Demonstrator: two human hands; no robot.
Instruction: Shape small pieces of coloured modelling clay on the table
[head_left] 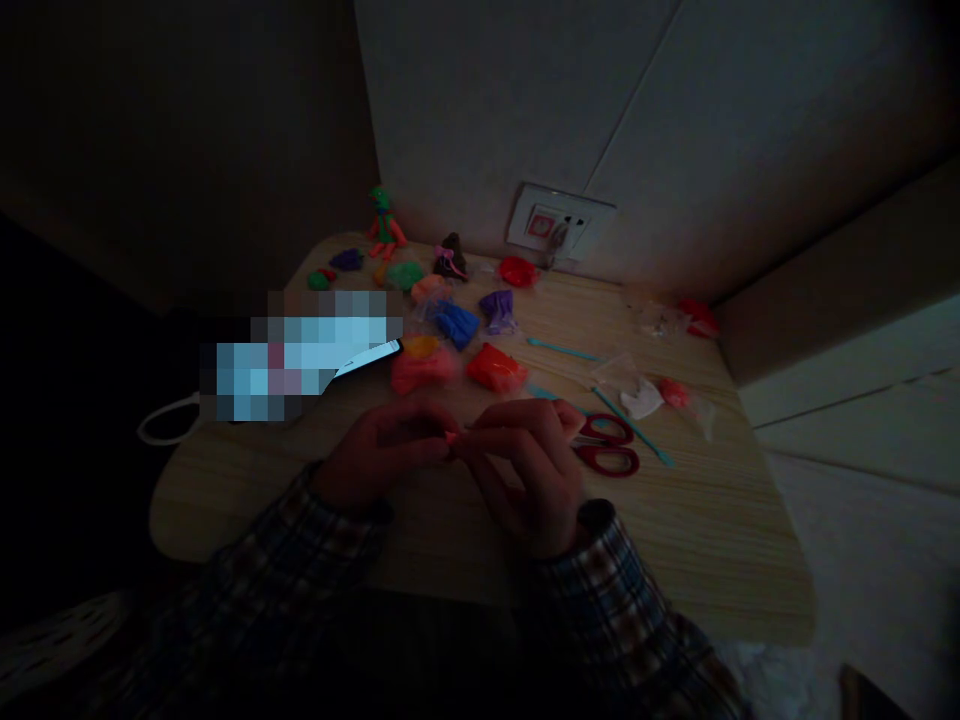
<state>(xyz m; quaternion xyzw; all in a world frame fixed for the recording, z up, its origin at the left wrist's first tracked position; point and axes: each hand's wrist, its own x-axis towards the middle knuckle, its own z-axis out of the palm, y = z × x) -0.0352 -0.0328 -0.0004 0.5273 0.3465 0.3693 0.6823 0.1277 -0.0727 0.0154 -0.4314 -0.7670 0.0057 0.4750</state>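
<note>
A small piece of pinkish-red modelling clay is between my hands over the front of the table. My left hand pinches it from the left with thumb and forefinger. From the right, the fingertips of my right hand press against it. My fingers cover most of the piece, so its shape is hard to make out. Just beyond the hands lie bagged lumps of clay: a pink one, a red-orange one and a blue one. Red-handled scissors lie right of my right hand, their blades partly hidden.
A lit phone, partly blurred out, is at the left. Teal modelling tools and white clay lie to the right. A green-and-orange clay figure and a brown one stand near the wall, left of a socket.
</note>
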